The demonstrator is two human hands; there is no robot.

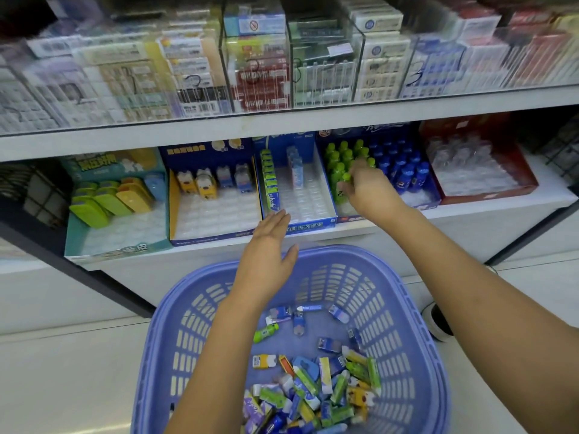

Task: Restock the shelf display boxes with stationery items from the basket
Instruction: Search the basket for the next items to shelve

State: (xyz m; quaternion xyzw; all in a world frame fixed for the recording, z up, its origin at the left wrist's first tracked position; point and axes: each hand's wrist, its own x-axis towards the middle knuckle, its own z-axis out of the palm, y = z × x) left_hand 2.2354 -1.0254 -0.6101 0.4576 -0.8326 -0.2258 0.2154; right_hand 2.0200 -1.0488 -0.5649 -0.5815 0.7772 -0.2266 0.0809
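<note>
- Leftmost on the lower shelf [188, 264], a teal display box [125, 249] held green, yellow and blue cases at its back only. The front half of its moulded tray was bare.
- Next to it, a blue box [213, 238] carried one row of small animal-shaped items at the back, with most slots unfilled.
- Beside that, the middle box [313, 224] had a full line of green packs down its left side and a short stack of blue packs behind. The rest of its tray was vacant.
- Just in front of that box, the left hand [269, 242] hovered palm down, wrist straight and forearm reaching up out of the basket. Its fingers were straight and close together, holding nothing, their tips near the box's front lip.
- Below both arms sat the lilac basket [338, 253], with a heap of loose stationery [313, 393] lying in it, so plenty seemed left to shelve.
- Further right, the bottle box [416, 200] held rows of green bottles and blue bottles, the fullest box in view, with a few front slots free.
- Over its green rows, the right hand [366, 186] stretched forward on a long, extended arm. Its fingers were drawn together, pinching what looked like a green bottle [346, 177], though blur softened the grip.
- Rightmost, a red box [488, 195] held clear items at the back, its front rows bare.
- Judged overall, the restocking looked under way but far from finished.
</note>
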